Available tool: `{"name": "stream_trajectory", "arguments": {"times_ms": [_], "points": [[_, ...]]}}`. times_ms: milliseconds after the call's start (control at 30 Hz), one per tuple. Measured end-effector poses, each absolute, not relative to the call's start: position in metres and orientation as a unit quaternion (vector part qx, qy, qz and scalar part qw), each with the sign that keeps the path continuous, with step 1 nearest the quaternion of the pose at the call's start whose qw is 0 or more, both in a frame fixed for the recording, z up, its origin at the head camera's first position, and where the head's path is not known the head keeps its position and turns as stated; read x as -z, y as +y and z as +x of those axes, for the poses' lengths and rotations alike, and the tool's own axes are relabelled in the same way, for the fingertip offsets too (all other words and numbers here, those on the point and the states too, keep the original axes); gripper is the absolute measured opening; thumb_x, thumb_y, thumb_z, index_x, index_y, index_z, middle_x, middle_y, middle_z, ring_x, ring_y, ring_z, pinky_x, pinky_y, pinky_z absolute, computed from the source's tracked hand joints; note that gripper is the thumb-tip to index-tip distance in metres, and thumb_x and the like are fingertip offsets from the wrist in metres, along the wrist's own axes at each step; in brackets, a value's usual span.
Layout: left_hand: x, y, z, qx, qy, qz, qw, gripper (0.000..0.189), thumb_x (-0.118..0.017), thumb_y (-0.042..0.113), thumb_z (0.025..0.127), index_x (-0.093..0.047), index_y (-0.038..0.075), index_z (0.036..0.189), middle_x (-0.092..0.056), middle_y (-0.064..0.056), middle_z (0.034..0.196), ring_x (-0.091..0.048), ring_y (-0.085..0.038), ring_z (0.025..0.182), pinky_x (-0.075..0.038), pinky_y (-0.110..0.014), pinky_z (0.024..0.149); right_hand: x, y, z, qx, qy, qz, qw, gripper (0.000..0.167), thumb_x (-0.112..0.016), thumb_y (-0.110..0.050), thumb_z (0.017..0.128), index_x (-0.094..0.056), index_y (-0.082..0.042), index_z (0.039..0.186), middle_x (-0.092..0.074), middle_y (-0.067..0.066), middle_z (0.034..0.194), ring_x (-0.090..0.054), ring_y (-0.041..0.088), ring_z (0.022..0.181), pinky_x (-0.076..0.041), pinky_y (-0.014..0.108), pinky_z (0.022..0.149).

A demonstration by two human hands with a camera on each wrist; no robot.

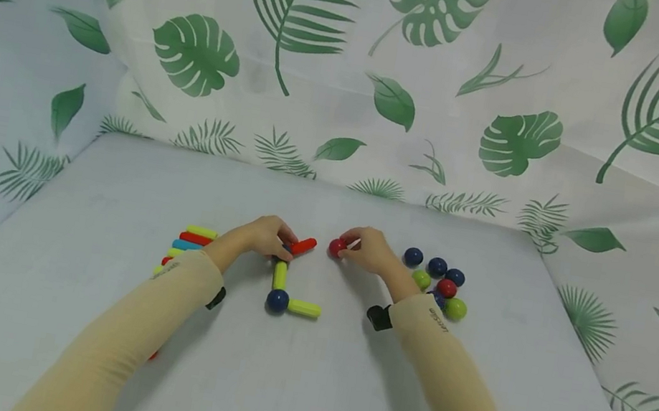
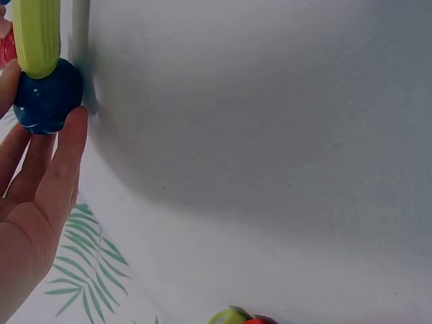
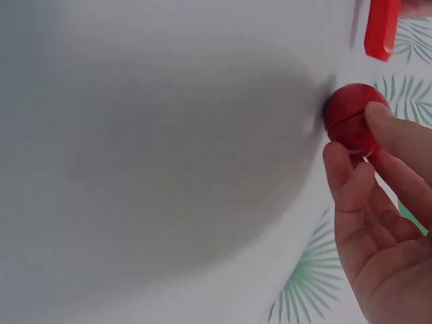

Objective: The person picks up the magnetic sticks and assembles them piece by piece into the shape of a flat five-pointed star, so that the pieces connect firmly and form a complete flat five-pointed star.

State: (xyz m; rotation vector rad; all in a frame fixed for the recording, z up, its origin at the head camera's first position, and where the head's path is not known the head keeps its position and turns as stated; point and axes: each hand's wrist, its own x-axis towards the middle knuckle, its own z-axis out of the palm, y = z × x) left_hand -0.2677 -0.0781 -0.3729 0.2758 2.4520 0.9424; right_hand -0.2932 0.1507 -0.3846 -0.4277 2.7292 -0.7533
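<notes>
My left hand point(image 1: 267, 235) holds a dark blue ball point(image 2: 47, 101) between thumb and fingers, largely hidden by the hand in the head view. A red stick point(image 1: 304, 246) slants from this ball toward the right. Below it, a yellow-green stick point(image 1: 281, 275) links it to a second dark blue ball point(image 1: 277, 301), from which another yellow-green stick point(image 1: 304, 309) points right. With thumb and fingertips, my right hand point(image 1: 369, 249) pinches a red ball point(image 3: 351, 116) at the table surface. A gap separates this ball from the red stick's free end.
Several blue, green and red balls point(image 1: 437, 267) lie grouped right of my right hand. Left of my left forearm are several coloured sticks point(image 1: 187, 246), partly covered by the sleeve. A leaf-patterned cloth point(image 1: 319, 109) hangs behind the white table point(image 1: 286, 387).
</notes>
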Motion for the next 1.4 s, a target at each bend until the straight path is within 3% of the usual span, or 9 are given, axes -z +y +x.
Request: {"name": "stream_trajectory", "arguments": {"times_ms": [233, 1000, 1400], "points": [[0.374, -0.078, -0.270, -0.340, 0.901, 0.107, 0.248, 0.041, -0.068, 0.014, 0.082, -0.058, 0.006, 0.121, -0.055, -0.011, 0.123, -0.053, -0.020, 0.104, -0.048, -0.026, 0.078, 0.390, 0.131, -0.301, 0.277, 0.941, -0.147, 0.129, 0.032, -0.064, -0.013, 0.085, -0.060, -0.002, 0.115, -0.060, 0.012, 0.107, -0.055, 0.022, 0.088, -0.048, 0.028, 0.074], [0.375, -0.079, -0.266, -0.316, 0.911, 0.124, 0.233, 0.036, -0.065, 0.017, 0.085, -0.059, 0.004, 0.118, -0.059, -0.010, 0.117, -0.053, -0.022, 0.106, -0.043, -0.033, 0.090, 0.383, 0.132, -0.296, 0.269, 0.938, -0.170, 0.137, 0.038, -0.062, -0.014, 0.086, -0.056, -0.004, 0.123, -0.057, 0.013, 0.117, -0.056, 0.024, 0.092, -0.050, 0.030, 0.076], [0.370, -0.081, -0.260, -0.283, 0.918, 0.169, 0.223, 0.040, -0.060, 0.006, 0.085, -0.054, 0.000, 0.124, -0.056, -0.013, 0.120, -0.052, -0.025, 0.109, -0.042, -0.034, 0.092, 0.375, 0.154, -0.266, 0.256, 0.918, -0.259, 0.159, 0.036, -0.068, -0.020, 0.083, -0.061, -0.005, 0.116, -0.063, 0.008, 0.106, -0.058, 0.018, 0.085, -0.049, 0.028, 0.073]]}}
